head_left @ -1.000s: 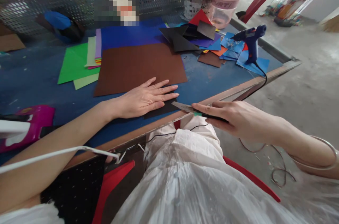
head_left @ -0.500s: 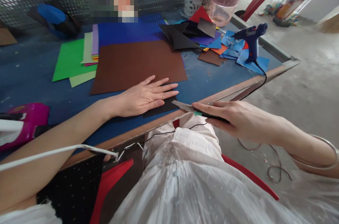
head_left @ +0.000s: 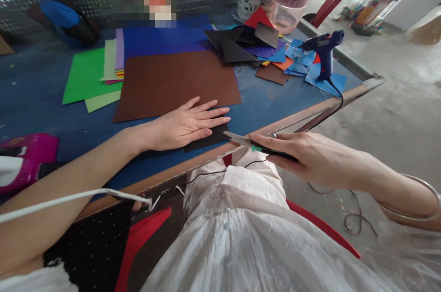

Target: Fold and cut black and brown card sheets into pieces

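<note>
Black sheet [head_left: 215, 136] under left hand [head_left: 188, 125]

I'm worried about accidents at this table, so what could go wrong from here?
The knife in the right hand points toward the left hand, its tip close by, so a slip might cut it.
The black sheet lies near the table edge, so a stroke running off it could come toward the lap.
The cord of the glue gun hangs over the edge; a snag might topple the gun.
</note>
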### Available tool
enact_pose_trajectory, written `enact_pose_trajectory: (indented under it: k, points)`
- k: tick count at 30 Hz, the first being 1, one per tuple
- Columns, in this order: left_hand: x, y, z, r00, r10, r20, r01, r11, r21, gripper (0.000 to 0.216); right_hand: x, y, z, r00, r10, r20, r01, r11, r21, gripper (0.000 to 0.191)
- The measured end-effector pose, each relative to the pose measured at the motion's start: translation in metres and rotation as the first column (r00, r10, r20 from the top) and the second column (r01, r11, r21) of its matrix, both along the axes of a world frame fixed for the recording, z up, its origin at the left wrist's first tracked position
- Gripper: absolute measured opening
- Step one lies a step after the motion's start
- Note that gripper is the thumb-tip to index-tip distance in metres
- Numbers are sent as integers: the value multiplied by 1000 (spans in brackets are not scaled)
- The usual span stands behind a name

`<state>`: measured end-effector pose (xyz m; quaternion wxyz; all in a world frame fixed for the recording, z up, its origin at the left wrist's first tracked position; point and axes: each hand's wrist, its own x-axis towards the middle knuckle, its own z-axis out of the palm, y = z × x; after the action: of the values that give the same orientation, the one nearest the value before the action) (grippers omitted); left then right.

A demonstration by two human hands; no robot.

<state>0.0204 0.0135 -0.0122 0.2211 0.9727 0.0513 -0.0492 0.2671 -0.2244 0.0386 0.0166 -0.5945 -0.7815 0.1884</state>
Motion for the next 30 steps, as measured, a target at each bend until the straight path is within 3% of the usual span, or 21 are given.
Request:
enact_pose_trajectory:
  k: [6, 8, 12, 14, 18, 21, 25, 30]
  points:
    - [0, -1, 7, 999, 31, 28, -29, 997, -65, 55, 0, 0, -3, 1000, -2, 11, 2, 1000, 16, 55]
    - [-4, -1, 16, 984, 155, 93, -139, 977, -164, 61, -1, -1, -5, 999, -4, 36, 3, 1000, 24, 57]
    - [-19, 4, 38, 878, 408, 251, -326, 893, -309, 58, -2, -4, -8, 998, -20, 61, 19, 1000, 16, 60]
    - [-24, 9, 45, 893, 393, 218, -325, 900, -293, 55, -2, -5, -10, 998, -17, 55, 16, 1000, 18, 61]
    - [-26, 15, 46, 963, 248, 101, -238, 966, -106, 59, 0, -5, -12, 999, -8, 49, 7, 1000, 20, 61]
    - [-22, 13, 46, 972, 226, 68, -224, 974, -33, 48, 0, -6, -13, 998, -15, 54, 14, 1000, 10, 60]
    - [-21, 6, 52, 947, 307, 93, -289, 942, -169, 27, 0, -7, -13, 999, -21, 50, 21, 1000, 0, 60]
    - [-24, -1, 62, 872, 482, 87, -386, 784, -486, 35, 1, -8, -16, 999, -8, 49, 5, 999, 53, 60]
